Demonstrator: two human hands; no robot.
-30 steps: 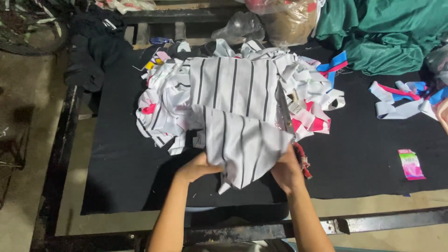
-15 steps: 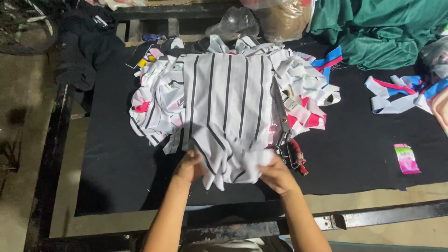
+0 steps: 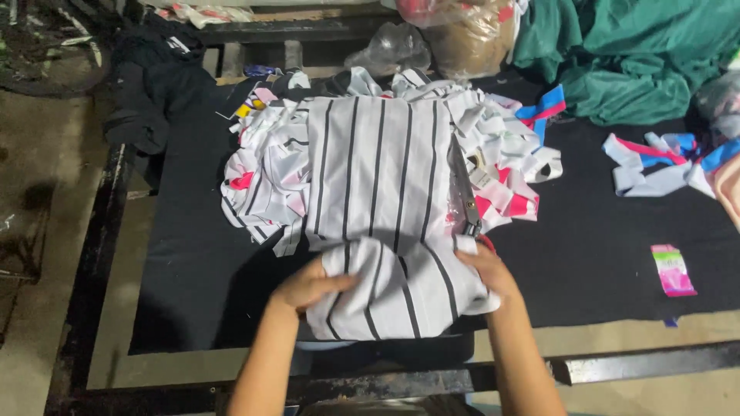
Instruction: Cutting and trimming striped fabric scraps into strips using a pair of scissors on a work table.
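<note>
Basically one view only, head camera looking down at a work table (image 3: 193,293) covered in black cloth. Left hand (image 3: 308,285) grips the near left edge of a white black-striped fabric piece (image 3: 378,177), fingers curled over the folded hem, thumb side underneath as far as can be told. Right hand (image 3: 489,273) grips the near right edge of the same piece, fingers closed on the cloth. Both forearms come up from the bottom edge of the frame.

Striped fabric piece lies flat in the table's middle, stripes running away from the person; its near end is folded back toward the hands and bunched between them, hanging just over the table's front edge. It rests on top of a pile of white, pink and striped scraps (image 3: 266,181) that spreads out left and right under it. Scissors (image 3: 466,204) lie along the right edge of the striped piece, handles near the right hand, partly hidden.

Right side: a small pink packet (image 3: 672,270) on the black cloth, well apart from the hands. Further back right, loose white, pink and blue strips (image 3: 655,162). Green cloth heap (image 3: 632,54) at top right. Black garment (image 3: 150,85) draped off the top left corner. Clear plastic bags (image 3: 389,50) at the table's back edge.
</note>
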